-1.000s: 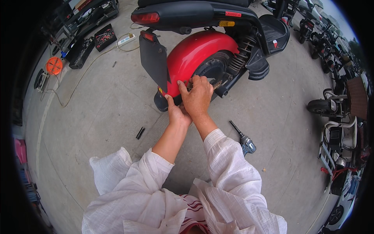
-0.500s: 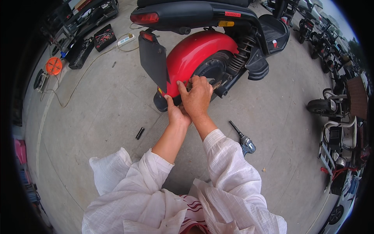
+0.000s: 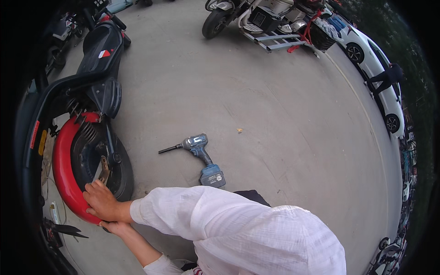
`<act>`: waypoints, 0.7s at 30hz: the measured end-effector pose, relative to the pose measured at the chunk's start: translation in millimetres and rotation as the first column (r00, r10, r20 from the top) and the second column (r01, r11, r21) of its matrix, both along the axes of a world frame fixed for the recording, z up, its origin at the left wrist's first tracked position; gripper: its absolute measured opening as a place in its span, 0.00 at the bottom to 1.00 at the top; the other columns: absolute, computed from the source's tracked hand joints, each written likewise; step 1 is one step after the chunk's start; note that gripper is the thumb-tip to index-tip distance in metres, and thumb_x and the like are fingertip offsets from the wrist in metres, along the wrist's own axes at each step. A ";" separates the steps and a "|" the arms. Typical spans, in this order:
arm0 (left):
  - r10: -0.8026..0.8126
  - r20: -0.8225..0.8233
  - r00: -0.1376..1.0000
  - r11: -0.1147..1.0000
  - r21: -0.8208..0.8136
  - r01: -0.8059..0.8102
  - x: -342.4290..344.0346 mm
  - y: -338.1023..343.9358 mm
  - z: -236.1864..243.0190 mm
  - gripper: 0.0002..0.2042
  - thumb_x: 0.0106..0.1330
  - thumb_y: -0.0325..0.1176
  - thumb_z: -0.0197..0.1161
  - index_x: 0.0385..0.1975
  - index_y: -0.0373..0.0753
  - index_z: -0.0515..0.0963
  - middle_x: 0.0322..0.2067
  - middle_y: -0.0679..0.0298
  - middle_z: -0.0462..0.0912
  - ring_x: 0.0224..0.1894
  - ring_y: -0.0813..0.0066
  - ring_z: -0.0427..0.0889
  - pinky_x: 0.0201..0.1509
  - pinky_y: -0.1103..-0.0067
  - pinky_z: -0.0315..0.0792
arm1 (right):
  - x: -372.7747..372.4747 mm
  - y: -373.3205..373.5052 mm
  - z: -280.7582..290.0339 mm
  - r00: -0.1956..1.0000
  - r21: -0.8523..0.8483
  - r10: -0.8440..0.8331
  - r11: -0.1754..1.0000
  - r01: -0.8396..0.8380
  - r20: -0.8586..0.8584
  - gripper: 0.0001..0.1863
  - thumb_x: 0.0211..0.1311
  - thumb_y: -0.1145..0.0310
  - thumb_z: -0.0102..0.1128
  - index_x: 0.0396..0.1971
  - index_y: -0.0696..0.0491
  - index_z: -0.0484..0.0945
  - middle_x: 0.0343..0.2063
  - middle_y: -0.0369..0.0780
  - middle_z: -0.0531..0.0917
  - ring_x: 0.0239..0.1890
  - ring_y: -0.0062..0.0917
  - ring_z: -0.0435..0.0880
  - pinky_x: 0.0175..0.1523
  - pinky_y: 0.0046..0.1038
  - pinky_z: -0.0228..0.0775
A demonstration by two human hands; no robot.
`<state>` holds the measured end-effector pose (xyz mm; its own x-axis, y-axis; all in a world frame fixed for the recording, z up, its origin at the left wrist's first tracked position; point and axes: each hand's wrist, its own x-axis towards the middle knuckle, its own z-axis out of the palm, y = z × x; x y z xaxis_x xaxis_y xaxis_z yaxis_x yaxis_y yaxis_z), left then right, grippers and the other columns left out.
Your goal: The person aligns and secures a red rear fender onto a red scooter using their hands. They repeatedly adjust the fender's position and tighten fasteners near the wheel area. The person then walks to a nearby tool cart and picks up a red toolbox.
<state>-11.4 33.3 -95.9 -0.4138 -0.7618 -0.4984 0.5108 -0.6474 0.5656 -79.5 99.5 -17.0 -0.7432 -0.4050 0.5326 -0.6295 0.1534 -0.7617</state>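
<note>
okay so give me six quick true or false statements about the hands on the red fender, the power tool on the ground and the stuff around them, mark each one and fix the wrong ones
1. The right hand and left hand are both at the red fender. True.
2. The power tool lies on the ground, to the right of the rear wheel. True.
3. The right hand grips the power tool. False: neither hand touches it.
4. A person in dark clothes is by the white car. True.
5. The white car is at the picture's left edge. False: it is on the right side.
6. The sleeves are black. False: they are white.
</note>
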 end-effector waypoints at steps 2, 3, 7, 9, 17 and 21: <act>0.016 0.004 1.000 1.000 -0.016 -0.016 6.9 -10.3 -11.9 0.36 0.72 0.59 0.38 0.66 0.32 0.58 0.68 0.59 0.59 0.67 0.60 0.60 0.71 0.67 0.52 | 4.3 -6.8 -3.2 1.000 -0.011 0.007 1.000 -0.007 -0.013 0.20 0.37 0.64 0.72 0.29 0.61 0.76 0.36 0.47 0.73 0.43 0.38 0.69 0.53 0.36 0.58; 0.018 0.011 1.000 1.000 -0.007 -0.018 7.4 -11.0 -9.3 0.36 0.72 0.60 0.38 0.66 0.32 0.58 0.68 0.59 0.59 0.67 0.60 0.60 0.71 0.67 0.52 | 5.1 -8.4 -6.6 1.000 -0.020 -0.007 1.000 0.006 -0.022 0.20 0.37 0.64 0.72 0.30 0.61 0.76 0.36 0.47 0.73 0.44 0.38 0.69 0.54 0.36 0.58; 0.016 0.093 0.996 0.999 -0.046 -0.012 1.8 -0.4 8.4 0.36 0.74 0.57 0.33 0.66 0.28 0.57 0.69 0.56 0.56 0.67 0.61 0.60 0.71 0.69 0.50 | 6.2 -16.0 -16.5 1.000 -0.013 -0.009 1.000 0.008 -0.018 0.22 0.38 0.61 0.72 0.30 0.61 0.78 0.38 0.48 0.74 0.46 0.38 0.68 0.57 0.37 0.55; -0.002 0.135 0.991 0.999 -0.053 0.010 2.5 -2.1 6.1 0.36 0.74 0.57 0.33 0.65 0.28 0.57 0.69 0.57 0.56 0.68 0.60 0.59 0.71 0.69 0.51 | 5.2 -16.5 -19.2 1.000 0.014 -0.001 1.000 0.001 -0.014 0.22 0.39 0.60 0.72 0.30 0.61 0.78 0.38 0.48 0.74 0.47 0.38 0.68 0.59 0.37 0.54; 0.024 0.147 0.989 1.000 -0.009 -0.023 -1.1 -13.0 1.0 0.38 0.71 0.60 0.40 0.64 0.28 0.59 0.66 0.56 0.61 0.65 0.59 0.61 0.69 0.64 0.55 | 3.5 -29.0 -28.8 1.000 0.010 0.015 1.000 -0.015 0.019 0.24 0.38 0.59 0.71 0.34 0.62 0.78 0.43 0.50 0.73 0.52 0.41 0.67 0.67 0.41 0.47; 0.042 0.147 0.988 0.999 -0.002 -0.043 -4.0 -8.9 7.2 0.38 0.71 0.60 0.40 0.63 0.26 0.59 0.66 0.56 0.62 0.65 0.61 0.62 0.69 0.67 0.56 | 3.7 -29.6 -28.9 1.000 -0.042 -0.007 0.999 0.007 -0.004 0.21 0.38 0.63 0.68 0.31 0.62 0.79 0.42 0.50 0.73 0.50 0.42 0.68 0.66 0.41 0.48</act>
